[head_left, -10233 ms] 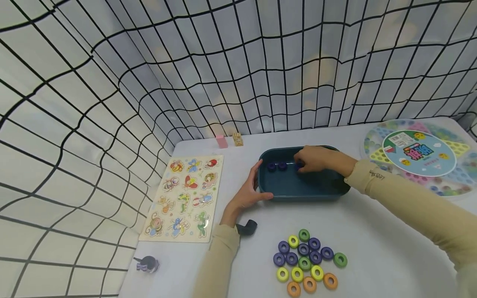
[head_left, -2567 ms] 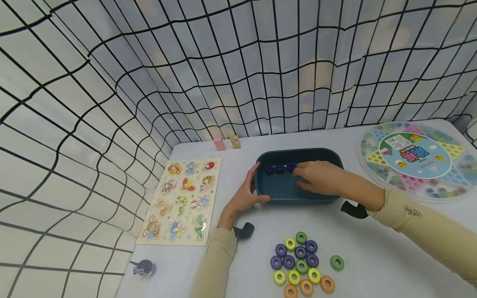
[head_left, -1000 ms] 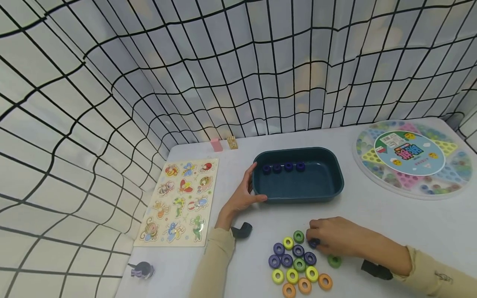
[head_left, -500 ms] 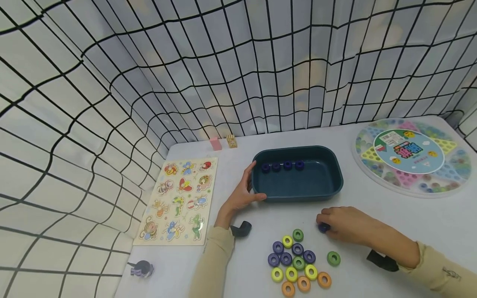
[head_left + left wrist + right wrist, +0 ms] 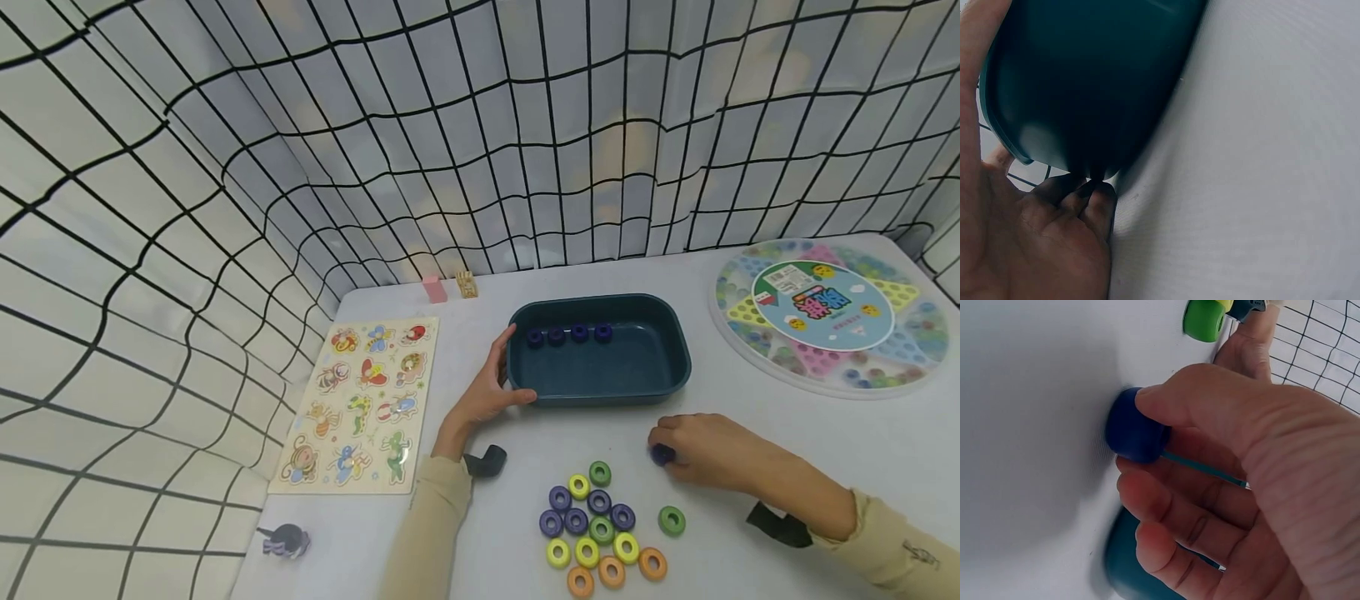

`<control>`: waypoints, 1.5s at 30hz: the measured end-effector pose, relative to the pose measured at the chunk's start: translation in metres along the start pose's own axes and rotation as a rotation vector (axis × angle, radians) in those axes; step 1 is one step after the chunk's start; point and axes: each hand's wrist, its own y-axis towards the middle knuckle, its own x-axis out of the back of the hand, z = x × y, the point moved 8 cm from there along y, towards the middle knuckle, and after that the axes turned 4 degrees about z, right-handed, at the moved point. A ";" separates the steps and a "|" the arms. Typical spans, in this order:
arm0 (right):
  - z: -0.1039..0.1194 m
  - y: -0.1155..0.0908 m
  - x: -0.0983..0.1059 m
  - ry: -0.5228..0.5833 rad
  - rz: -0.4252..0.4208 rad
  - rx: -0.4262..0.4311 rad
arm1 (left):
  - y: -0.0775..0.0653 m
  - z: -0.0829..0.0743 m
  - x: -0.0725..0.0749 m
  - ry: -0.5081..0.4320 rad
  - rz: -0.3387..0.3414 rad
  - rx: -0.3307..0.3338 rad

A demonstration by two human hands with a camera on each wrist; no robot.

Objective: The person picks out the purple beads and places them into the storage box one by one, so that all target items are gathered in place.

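My right hand (image 5: 705,452) pinches a dark blue ring (image 5: 663,454) between thumb and fingers, low over the table in front of the tray; the right wrist view shows the thumb on the ring (image 5: 1137,427). My left hand (image 5: 487,393) holds the left end of the dark teal tray (image 5: 600,400), thumb at its front rim and fingers round the end. Inside the tray, several dark blue rings (image 5: 579,333) stand in a row near the back wall. Several loose rings lie in front: purple (image 5: 575,522), yellow (image 5: 626,547), green (image 5: 671,521) and orange (image 5: 652,564).
A puzzle board (image 5: 356,408) with insect pictures lies on the left. A round game board (image 5: 828,317) sits at the back right. Small pink (image 5: 434,289) and gold (image 5: 467,284) pieces stand near the black net (image 5: 551,148). A grey figure (image 5: 286,541) lies front left.
Another blue ring has joined the row in the tray. My right hand went from the tray to the loose rings, took a blue one and drew it right. My left hand stays on the tray.
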 end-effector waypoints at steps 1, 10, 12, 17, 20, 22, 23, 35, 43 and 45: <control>0.000 -0.001 0.000 0.000 0.000 -0.001 | 0.000 0.000 0.000 0.000 0.000 -0.002; 0.003 -0.003 0.019 0.021 0.002 0.011 | 0.000 0.000 0.001 0.005 -0.004 -0.001; 0.004 -0.002 0.024 0.021 0.011 0.014 | 0.000 0.001 0.001 0.006 -0.004 0.003; 0.007 0.003 0.040 -0.003 0.014 0.021 | 0.000 0.001 0.001 0.007 -0.009 0.008; 0.008 0.008 0.051 -0.012 0.002 0.039 | 0.000 0.001 0.001 0.011 -0.010 0.018; 0.007 0.014 0.059 -0.011 -0.007 0.051 | -0.001 0.001 0.001 0.013 -0.007 0.025; 0.006 0.017 0.063 -0.010 -0.014 0.061 | 0.000 0.001 0.001 0.012 -0.006 0.028; -0.021 0.068 0.087 0.034 0.014 0.060 | 0.002 0.003 -0.002 -0.005 -0.004 0.007; -0.046 0.102 0.090 0.013 0.061 -0.011 | 0.001 0.002 0.001 0.006 -0.012 0.012; -0.053 0.108 0.089 0.006 0.071 -0.036 | 0.001 0.002 0.001 0.003 -0.013 0.007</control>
